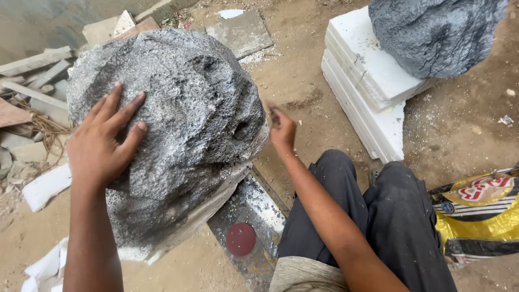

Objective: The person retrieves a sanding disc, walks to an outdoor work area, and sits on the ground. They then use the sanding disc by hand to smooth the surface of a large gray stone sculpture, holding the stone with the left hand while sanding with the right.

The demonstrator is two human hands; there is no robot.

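Observation:
A large rough grey rock-shaped form (pixel 189 124), painted dark with white specks, stands in front of me on a pale base. My left hand (pixel 105 143) lies flat on its left flank with the fingers spread. My right hand (pixel 282 130) is at the form's right edge, fingers pinched together and blurred; whether something small is between them cannot be made out. My knees in dark trousers (pixel 378 211) are at the lower right.
A second grey rock form (pixel 432 32) sits on stacked white foam slabs (pixel 367 81) at the upper right. A metal plate with a red disc (pixel 240 239) lies by my knee. Stone and foam scraps (pixel 38 81) pile at left. A yellow printed sack (pixel 478 216) lies at right.

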